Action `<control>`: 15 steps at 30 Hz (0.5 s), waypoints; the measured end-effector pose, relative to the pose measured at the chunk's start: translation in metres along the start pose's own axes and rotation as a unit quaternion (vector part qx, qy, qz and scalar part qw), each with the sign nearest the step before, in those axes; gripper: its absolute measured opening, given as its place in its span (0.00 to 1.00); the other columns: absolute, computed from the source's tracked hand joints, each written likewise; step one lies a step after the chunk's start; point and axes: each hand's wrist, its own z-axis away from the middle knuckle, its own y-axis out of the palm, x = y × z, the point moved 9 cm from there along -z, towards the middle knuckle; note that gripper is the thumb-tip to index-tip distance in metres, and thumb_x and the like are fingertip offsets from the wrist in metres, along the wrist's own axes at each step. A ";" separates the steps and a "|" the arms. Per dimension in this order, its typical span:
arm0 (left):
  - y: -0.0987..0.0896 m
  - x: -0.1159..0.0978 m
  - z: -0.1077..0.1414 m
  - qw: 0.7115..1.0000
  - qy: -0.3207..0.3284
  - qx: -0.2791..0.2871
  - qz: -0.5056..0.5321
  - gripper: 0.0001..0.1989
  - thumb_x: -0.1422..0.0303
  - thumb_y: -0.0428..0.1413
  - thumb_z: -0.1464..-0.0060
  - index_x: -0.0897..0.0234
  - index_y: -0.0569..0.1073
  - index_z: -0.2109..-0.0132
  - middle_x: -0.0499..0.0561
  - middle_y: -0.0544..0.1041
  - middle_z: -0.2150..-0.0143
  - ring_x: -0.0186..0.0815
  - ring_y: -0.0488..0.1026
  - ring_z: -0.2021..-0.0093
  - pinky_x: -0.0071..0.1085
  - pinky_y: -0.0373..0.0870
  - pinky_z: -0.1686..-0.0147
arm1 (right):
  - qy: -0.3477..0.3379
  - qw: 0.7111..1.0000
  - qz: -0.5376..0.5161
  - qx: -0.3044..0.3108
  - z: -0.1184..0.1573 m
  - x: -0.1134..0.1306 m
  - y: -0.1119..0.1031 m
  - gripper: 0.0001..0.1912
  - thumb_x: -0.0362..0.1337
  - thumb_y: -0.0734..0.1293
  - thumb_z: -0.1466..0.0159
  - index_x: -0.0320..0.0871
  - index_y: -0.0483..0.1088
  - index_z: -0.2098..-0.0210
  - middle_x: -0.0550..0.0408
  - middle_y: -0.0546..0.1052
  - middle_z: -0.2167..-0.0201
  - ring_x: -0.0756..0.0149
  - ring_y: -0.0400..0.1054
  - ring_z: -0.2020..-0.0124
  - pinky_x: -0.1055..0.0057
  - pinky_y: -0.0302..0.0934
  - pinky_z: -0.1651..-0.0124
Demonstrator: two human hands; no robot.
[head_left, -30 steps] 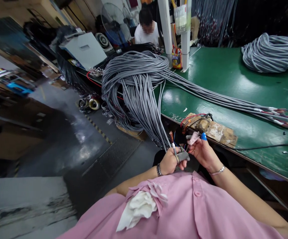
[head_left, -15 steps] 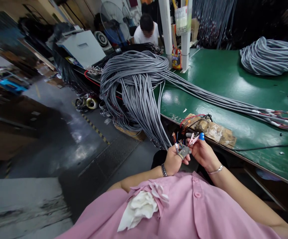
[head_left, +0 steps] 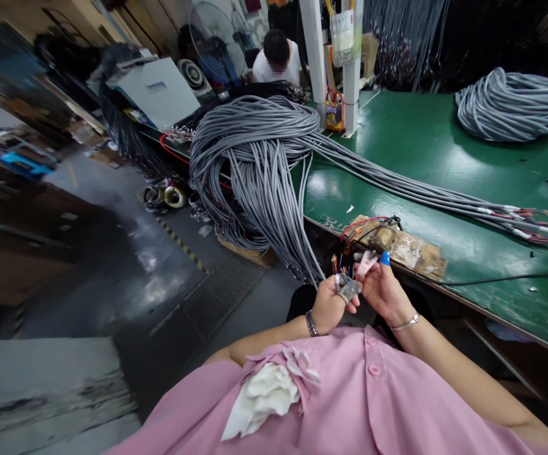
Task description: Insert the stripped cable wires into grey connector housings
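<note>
Working at a green table, beside a grey cable bundle and a wooden block (close enough to hamper reach). Curling left hand round a cable end; with loosely bent right hand, pinching perhaps a pink clip. Likely sorting coloured wires between them; calling for careful separating.

Smooth plastic-sheathed cables lie at 12 o'clock, a glossy tabletop at 2, a rough wooden block at 3, a matt cloth shirt at 5.
</note>
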 end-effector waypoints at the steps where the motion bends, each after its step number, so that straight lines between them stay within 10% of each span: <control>1: -0.001 -0.001 0.002 1.000 -0.002 0.000 0.001 0.20 0.54 0.57 0.48 0.70 0.69 0.69 0.50 0.73 0.78 0.27 0.66 0.84 0.22 0.62 0.84 | 0.007 1.000 -0.001 0.007 0.001 0.000 -0.001 0.25 0.61 0.64 0.43 0.45 0.72 0.65 0.53 0.74 0.68 0.67 0.66 0.71 0.70 0.63 0.68; 15: -0.006 -0.025 0.012 0.992 0.068 0.017 -0.108 0.14 0.59 0.57 0.47 0.69 0.72 0.67 0.50 0.73 0.77 0.27 0.68 0.81 0.22 0.65 0.81 | -0.018 0.978 0.188 0.086 0.034 -0.007 0.019 0.11 0.42 0.72 0.44 0.41 0.70 0.69 0.57 0.71 0.79 0.70 0.62 0.77 0.72 0.53 0.72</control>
